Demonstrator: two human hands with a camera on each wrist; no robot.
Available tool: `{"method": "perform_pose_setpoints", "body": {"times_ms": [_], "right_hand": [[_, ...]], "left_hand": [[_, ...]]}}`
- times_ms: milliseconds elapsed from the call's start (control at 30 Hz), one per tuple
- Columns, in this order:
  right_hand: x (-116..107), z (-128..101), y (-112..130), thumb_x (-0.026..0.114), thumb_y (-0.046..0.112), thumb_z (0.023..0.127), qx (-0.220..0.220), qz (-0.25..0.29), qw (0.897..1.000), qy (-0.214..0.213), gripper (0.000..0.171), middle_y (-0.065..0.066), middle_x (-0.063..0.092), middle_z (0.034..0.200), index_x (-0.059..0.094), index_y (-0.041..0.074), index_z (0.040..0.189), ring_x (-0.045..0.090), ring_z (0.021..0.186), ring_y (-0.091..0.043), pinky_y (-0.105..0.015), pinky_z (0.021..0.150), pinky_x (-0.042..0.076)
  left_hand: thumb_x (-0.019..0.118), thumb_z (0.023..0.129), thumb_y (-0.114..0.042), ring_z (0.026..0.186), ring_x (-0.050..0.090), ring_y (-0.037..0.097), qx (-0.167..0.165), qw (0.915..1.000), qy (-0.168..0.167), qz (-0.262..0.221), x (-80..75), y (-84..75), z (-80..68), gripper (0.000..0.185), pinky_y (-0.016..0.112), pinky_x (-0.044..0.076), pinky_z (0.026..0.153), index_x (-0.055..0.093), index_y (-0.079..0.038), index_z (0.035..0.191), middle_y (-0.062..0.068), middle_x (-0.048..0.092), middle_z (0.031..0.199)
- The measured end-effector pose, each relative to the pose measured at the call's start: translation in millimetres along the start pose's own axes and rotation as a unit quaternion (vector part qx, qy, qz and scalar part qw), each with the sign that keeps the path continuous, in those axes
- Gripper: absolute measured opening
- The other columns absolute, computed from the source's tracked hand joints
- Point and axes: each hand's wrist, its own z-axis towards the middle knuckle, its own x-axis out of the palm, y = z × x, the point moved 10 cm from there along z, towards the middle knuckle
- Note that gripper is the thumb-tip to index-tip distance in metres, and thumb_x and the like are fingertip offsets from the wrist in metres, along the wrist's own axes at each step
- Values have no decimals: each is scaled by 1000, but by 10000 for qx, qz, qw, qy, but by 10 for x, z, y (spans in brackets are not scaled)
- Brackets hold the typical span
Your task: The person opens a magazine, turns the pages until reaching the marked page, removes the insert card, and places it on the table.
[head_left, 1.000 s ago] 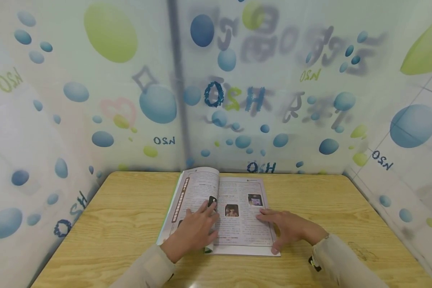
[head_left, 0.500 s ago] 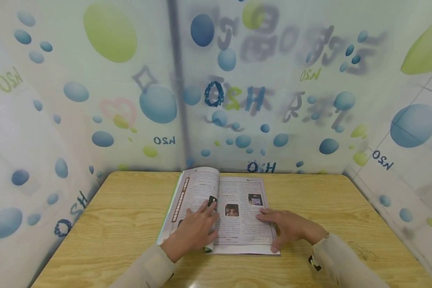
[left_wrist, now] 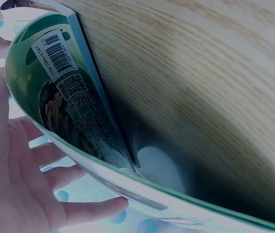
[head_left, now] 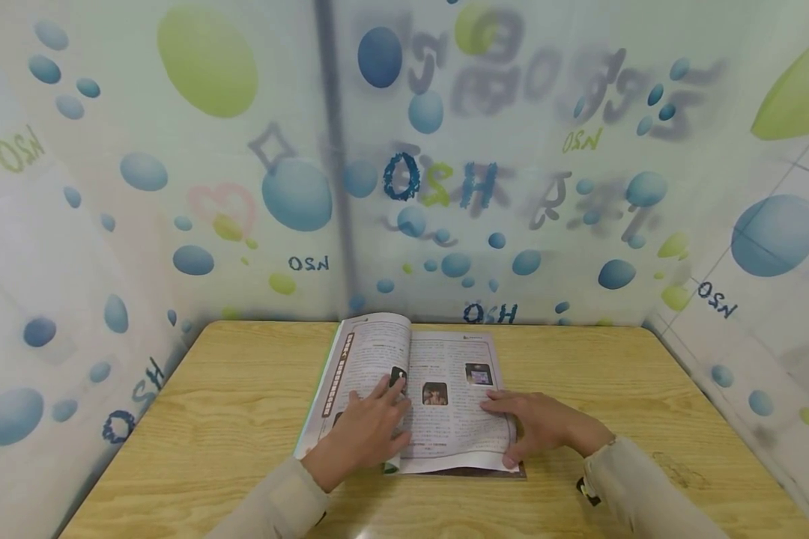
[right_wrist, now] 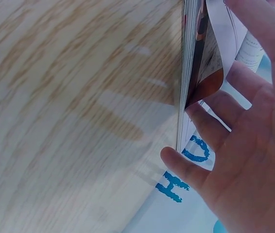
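An open magazine (head_left: pixel 438 430) lies on the table, its left-hand pages arching up toward the spine. My left hand (head_left: pixel 367 430) rests on the left page with fingers spread. In the left wrist view, the curved green back cover (left_wrist: pixel 35 43) carries a barcode label (left_wrist: pixel 55 56). At the lower right corner, the thumb of my right hand (head_left: pixel 546 423) touches the page, while its index fingertip lies higher on the same page. The page's bottom edge buckles up there, baring a darker page (head_left: pixel 472 471) beneath. Straight, spread fingers of that hand (right_wrist: pixel 249 141) stand by the page edge in the right wrist view.
The light wood-grain table (head_left: pixel 229 404) extends around the magazine. Behind it and at both sides hang pale curtains (head_left: pixel 546 224) printed with blue and green drops. A small dark object (head_left: pixel 589 492) shows by the right cuff.
The lower right corner of the right page has lifted and shifted slightly inward with my right thumb, uncovering a dark strip of the page below. My left hand stays where it was.
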Motion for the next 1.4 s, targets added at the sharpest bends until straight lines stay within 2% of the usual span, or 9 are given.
{"method": "perform_pose_setpoints", "body": {"times_ms": [167,300,400,600,833,1033,1133,1233,1400], "right_hand": [[-3,7,2,79,61,71,-9,-52,10000,-50,94,-14,42,154,53,9,144,39,140,-40,-61,105,38],[-15,16,28,73,63,78,-67,-89,9999,-124,87,-16,45,151,55,8,143,41,138,-40,-59,104,39],[-26,22,50,71,62,82,-102,-90,9998,-158,83,-18,46,150,56,7,141,43,137,-42,-61,104,39],[-35,42,76,68,62,84,-170,-139,9996,-171,81,-20,47,148,57,5,140,44,136,-42,-61,104,39],[-29,50,56,66,64,85,-106,-89,9999,-64,84,-18,47,149,53,5,143,44,136,-41,-61,105,37],[-79,24,55,67,62,85,-227,-31,9995,-200,83,-14,52,145,53,3,142,53,128,-33,-56,102,43],[-123,-9,38,66,61,86,-156,211,9994,-209,83,-14,51,145,51,3,143,52,128,-33,-56,102,43],[-176,-53,10,67,56,89,-44,654,9977,-142,81,-18,47,148,47,2,147,45,134,-39,-61,105,38],[-296,-108,-22,63,46,94,6,1177,9928,-202,71,-21,46,148,45,4,149,42,136,-45,-65,105,35]], "left_hand": [[51,95,-62,138,43,36,-40,9999,-30,123,17,-13,9,63,66,47,91,66,-11,129,14,48,150],[39,86,-82,138,44,35,-5,9990,-29,445,30,-48,18,88,60,47,96,65,-10,131,14,48,149],[35,80,-89,137,44,33,45,9983,-68,582,23,-78,14,102,58,48,95,64,-7,133,14,49,148],[44,69,-94,135,47,30,129,9967,-239,763,6,-120,2,112,58,48,93,62,-4,133,13,53,144],[51,73,-89,136,46,32,188,9962,-145,843,3,-133,-5,106,59,48,94,61,-3,135,15,51,146],[50,78,-85,136,46,31,238,9955,-126,911,-13,-130,-13,99,57,49,93,61,-5,135,14,51,146],[49,80,-83,137,45,31,236,9958,-107,875,-4,-112,-13,96,57,49,93,60,-5,136,14,50,147],[50,82,-81,136,46,31,288,9961,-133,819,-12,-107,-9,92,57,49,93,60,-6,136,14,50,147],[58,85,-72,134,48,30,606,9962,-378,507,-83,-156,1,87,54,50,93,48,-11,147,14,47,149]]}}
